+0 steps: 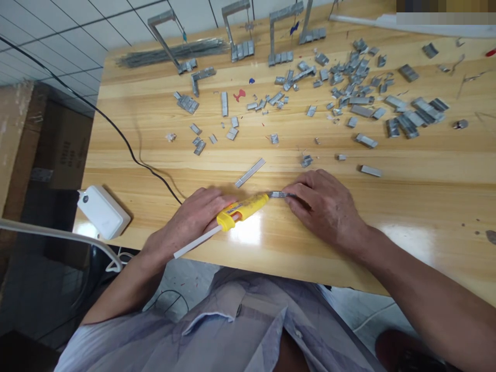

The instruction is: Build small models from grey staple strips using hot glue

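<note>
My left hand (201, 211) is closed round a yellow hot glue gun (251, 207). A white glue stick (197, 244) juts out of the gun's back end, toward me. The nozzle points right and meets a small grey metal-looking piece (277, 195). That piece is pinched between the thumb and fingers of my right hand (323, 206), which rests on the wooden table (155, 227). Just beyond the glue gun lies a flat grey strip (250, 172). A small grey block (306, 160) sits past my right fingers.
Several grey angled frames (238, 31) stand along the back beside a bundle of thin wires (174, 51). Loose grey blocks (352, 72) are scattered over the far right. A white power adapter (104, 212) lies at left, and a black cable (116, 129) crosses the table.
</note>
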### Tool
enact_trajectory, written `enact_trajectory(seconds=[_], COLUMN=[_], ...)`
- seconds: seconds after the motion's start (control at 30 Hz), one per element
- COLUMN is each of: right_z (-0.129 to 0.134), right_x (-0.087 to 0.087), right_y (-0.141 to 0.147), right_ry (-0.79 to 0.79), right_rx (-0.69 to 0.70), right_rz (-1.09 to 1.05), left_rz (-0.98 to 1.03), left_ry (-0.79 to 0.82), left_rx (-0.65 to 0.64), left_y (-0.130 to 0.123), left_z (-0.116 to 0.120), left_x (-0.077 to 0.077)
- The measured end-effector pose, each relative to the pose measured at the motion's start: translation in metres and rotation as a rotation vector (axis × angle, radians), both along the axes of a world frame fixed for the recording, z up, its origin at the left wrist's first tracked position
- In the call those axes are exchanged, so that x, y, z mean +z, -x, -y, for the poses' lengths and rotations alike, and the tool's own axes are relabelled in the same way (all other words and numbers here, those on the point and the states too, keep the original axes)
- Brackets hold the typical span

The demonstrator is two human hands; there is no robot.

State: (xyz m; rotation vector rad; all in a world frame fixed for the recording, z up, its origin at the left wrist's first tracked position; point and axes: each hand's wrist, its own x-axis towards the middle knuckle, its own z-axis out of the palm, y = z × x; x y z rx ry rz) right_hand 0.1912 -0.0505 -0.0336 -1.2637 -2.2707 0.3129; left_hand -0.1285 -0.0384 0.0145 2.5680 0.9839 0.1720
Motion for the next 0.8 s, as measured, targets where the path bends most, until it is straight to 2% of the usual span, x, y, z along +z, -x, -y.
enact_trajectory(seconds=[0.17,0.4,0.8], right_z=[0.0,-0.0004,-0.0003], right_x=[0.0003,0.0009,-0.0009], right_y=[-0.0001,-0.0004,-0.0002], right_ry=[0.018,0.032,-0.012], right_rx=[-0.001,0.003,0.004], right_rz=[0.0,-0.014,-0.008], left_rz=[-0.006,0.036,0.074], left_ry=[0.025,-0.036,-0.047], left_rx=[0.022,0.014,0.026], left_y=[-0.0005,-0.0033,-0.0047], left_z=[0.0021,0.0043,0.0068], left_x=[0.0007,-0.0031,-0.0041])
